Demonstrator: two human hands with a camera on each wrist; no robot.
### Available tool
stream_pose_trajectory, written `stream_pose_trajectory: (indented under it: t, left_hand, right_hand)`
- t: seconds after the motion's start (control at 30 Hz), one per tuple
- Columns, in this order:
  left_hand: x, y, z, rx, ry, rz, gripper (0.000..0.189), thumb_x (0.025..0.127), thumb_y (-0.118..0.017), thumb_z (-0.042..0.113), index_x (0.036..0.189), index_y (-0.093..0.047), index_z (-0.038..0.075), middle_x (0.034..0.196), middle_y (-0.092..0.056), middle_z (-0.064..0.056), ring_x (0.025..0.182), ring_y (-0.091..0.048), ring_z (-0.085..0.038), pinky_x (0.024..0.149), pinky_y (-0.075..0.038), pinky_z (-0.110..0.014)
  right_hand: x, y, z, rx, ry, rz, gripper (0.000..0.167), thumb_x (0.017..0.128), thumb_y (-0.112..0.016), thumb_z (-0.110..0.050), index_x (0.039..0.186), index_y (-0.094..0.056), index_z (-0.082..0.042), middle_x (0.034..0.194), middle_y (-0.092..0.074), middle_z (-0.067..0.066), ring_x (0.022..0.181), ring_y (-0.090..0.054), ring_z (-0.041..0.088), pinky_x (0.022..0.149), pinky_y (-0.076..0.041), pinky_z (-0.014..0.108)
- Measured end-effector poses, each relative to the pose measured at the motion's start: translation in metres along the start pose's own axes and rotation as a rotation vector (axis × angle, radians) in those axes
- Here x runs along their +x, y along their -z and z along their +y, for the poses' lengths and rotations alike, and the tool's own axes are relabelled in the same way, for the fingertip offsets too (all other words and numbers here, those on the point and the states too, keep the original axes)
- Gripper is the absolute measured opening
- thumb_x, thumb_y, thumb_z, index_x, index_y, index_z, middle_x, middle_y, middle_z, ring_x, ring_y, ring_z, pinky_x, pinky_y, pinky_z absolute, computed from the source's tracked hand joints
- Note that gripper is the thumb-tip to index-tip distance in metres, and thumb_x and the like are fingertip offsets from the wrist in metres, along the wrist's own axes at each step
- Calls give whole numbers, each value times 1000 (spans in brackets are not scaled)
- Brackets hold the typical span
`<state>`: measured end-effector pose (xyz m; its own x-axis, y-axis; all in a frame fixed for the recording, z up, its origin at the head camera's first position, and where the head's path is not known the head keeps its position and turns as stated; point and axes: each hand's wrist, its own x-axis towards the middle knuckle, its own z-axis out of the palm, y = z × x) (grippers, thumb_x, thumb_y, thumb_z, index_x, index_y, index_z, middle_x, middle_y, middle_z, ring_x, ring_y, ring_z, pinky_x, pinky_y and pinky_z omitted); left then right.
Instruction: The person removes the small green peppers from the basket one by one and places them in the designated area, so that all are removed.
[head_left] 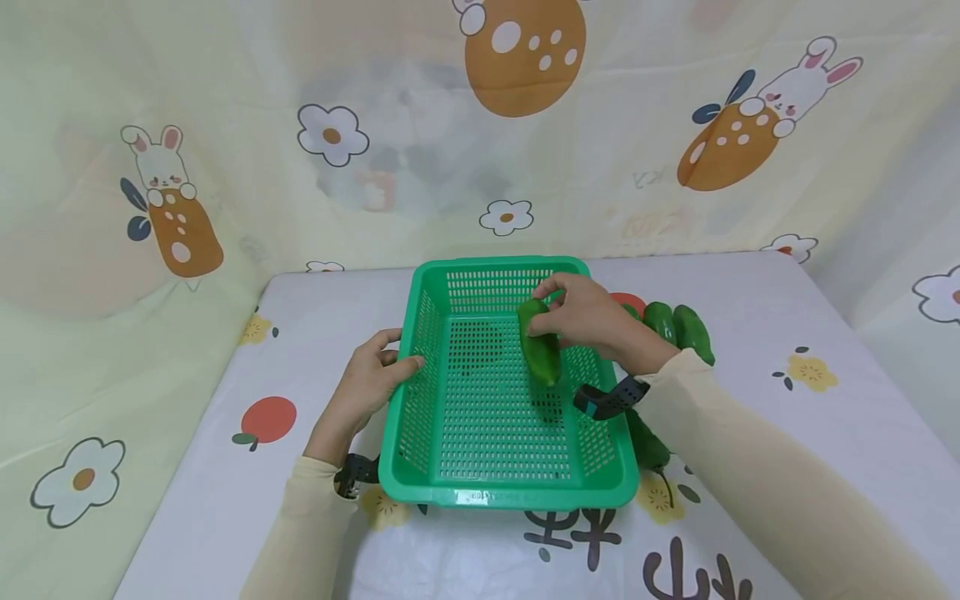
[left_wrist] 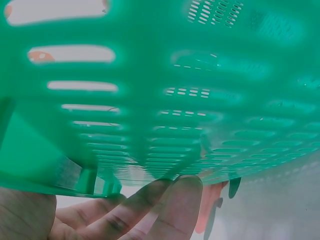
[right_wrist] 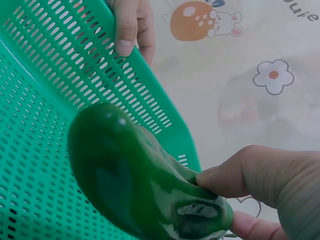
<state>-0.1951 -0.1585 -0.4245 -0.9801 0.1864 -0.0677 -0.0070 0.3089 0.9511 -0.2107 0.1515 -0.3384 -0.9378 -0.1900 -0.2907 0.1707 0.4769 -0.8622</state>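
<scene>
My right hand (head_left: pixel 581 315) pinches a long, glossy green pepper (head_left: pixel 542 354) between thumb and fingers. The pepper hangs over the right part of a green plastic basket (head_left: pixel 502 493), and its shadow falls on the slotted floor. Seen from the right wrist, the pepper (right_wrist: pixel 115 170) is gripped near its narrower, creased end. My left hand (head_left: pixel 367 375) grips the basket's left rim, thumb over the top and fingers outside. In the left wrist view those fingers (left_wrist: pixel 182 205) lie along the slotted outer wall.
More green peppers (head_left: pixel 693 333) lie on the table just right of the basket, partly behind my right forearm. Another pepper (head_left: pixel 647 446) with a thin stem sits against its lower right side. A patterned cloth (head_left: pixel 420 200) hangs along the table's back edge.
</scene>
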Motion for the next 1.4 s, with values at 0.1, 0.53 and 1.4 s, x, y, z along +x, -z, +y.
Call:
stream_pose_trajectory:
  t: [0.1, 0.53, 1.4]
  left_hand:
    - [0, 0, -1, 2, 4, 0, 57, 99, -68, 13, 151, -47, 1, 117, -70, -28, 83, -78, -31, 68, -67, -41]
    - [0, 0, 0, 7, 18, 0, 56, 99, -68, 13, 151, -48, 2, 117, -70, -28, 83, -77, -30, 69, -67, -41]
    - [-1, -1, 2, 24, 20, -1, 56, 100, -68, 16, 150, -49, 3, 117, -71, -28, 84, -77, -30, 70, -67, -41]
  right_hand:
    - [-2, 3, 1, 3, 1, 4, 52, 91, -74, -7, 137, -52, -1, 115, -49, 17, 92, -60, 27, 74, -63, 36]
    - [-20, 17, 10, -64, 25, 26, 52, 92, -74, -10, 139, -53, -3, 112, -51, 18, 87, -58, 27, 73, -61, 38]
    - [-50, 50, 43, -81, 35, 95, 55, 92, -75, -13, 141, -54, -3, 122, -49, 19, 103, -53, 30, 71, -62, 33]
